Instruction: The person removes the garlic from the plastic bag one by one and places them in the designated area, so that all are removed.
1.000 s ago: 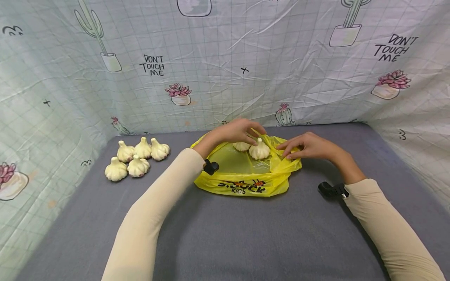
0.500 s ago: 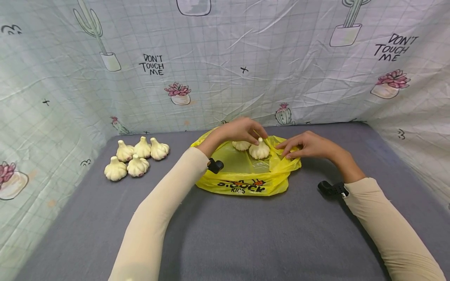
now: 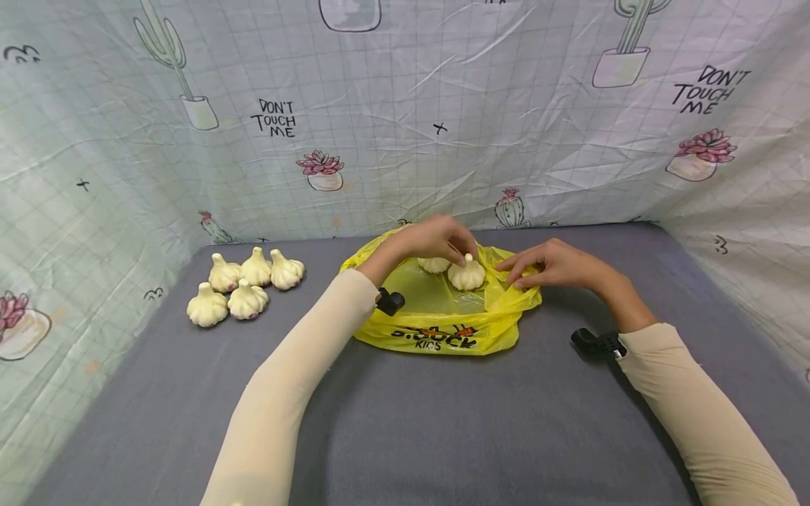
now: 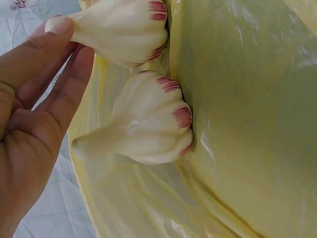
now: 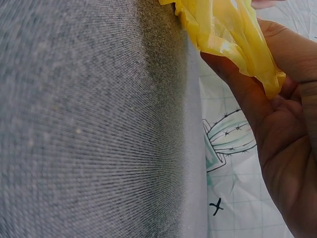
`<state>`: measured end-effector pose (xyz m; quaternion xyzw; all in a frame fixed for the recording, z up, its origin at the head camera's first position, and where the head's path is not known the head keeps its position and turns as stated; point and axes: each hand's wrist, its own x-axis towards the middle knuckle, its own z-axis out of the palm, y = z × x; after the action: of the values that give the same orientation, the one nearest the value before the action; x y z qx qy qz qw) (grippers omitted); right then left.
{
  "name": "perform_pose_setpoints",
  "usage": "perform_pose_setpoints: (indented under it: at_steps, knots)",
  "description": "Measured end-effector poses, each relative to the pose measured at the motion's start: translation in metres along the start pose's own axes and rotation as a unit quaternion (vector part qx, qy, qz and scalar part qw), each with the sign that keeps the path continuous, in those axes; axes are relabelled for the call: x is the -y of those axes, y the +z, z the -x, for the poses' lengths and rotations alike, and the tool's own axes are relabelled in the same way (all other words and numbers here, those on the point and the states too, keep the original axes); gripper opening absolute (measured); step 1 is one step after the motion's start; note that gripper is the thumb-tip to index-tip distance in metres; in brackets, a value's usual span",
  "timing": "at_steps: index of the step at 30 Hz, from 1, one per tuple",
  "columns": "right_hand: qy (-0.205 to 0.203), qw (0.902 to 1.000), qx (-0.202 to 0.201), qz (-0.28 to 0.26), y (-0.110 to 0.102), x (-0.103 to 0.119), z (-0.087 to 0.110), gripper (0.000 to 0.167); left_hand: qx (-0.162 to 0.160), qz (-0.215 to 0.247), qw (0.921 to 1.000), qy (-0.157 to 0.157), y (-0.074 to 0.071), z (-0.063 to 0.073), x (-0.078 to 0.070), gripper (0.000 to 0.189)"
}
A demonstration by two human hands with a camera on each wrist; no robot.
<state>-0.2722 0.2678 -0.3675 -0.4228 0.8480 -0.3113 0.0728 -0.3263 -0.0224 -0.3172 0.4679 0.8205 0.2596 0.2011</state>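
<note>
A yellow plastic bag [image 3: 443, 330] lies on the grey surface with two garlic bulbs on its open mouth. My left hand [image 3: 455, 242] hovers over them, fingers fairly straight. One fingertip [image 4: 59, 27] touches the stem tip of the nearer bulb [image 3: 467, 275], which the left wrist view shows as the upper bulb [image 4: 124, 29]. The second bulb [image 3: 434, 265] lies beside it, largely hidden under my hand, and appears again in the left wrist view as the lower bulb [image 4: 148, 124]. My right hand [image 3: 525, 270] pinches the bag's right edge [image 5: 223, 29] between thumb and fingers [image 5: 237, 79].
Several more garlic bulbs [image 3: 243, 284] sit in a cluster at the far left of the grey cloth [image 3: 443, 422]. A printed cactus sheet [image 3: 405, 126] walls in the back and both sides.
My left forearm has slid a little to the right and the fingers have come down onto the bulb's stem. The right hand and the bag have stayed put.
</note>
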Motion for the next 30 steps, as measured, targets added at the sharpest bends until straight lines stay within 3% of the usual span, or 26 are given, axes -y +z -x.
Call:
perform_pose_setpoints:
  at_steps: [8,14,21,27,30]
  knots:
    - [-0.006,1.0000,0.000,-0.001,0.002,0.000,0.000,0.014,0.001,0.005,0.9998,0.021,0.005,-0.002,0.003,0.016]
    - [0.000,1.0000,-0.002,-0.004,0.002,-0.001,-0.001,0.014,0.000,0.036,0.9990,0.026,0.007,0.001,0.004,0.014]
    - [-0.003,1.0000,-0.002,-0.001,0.002,-0.002,-0.001,0.014,-0.023,0.070,0.9954,0.061,0.009,0.009,0.004,0.020]
    - [-0.004,1.0000,-0.004,0.003,0.003,-0.001,-0.001,0.014,-0.054,0.031,0.9935,0.095,0.011,0.020,0.001,0.028]
    - [-0.003,1.0000,-0.003,0.005,0.003,0.000,-0.001,0.014,-0.067,0.037,0.9918,0.102,0.011,0.028,-0.001,0.026]
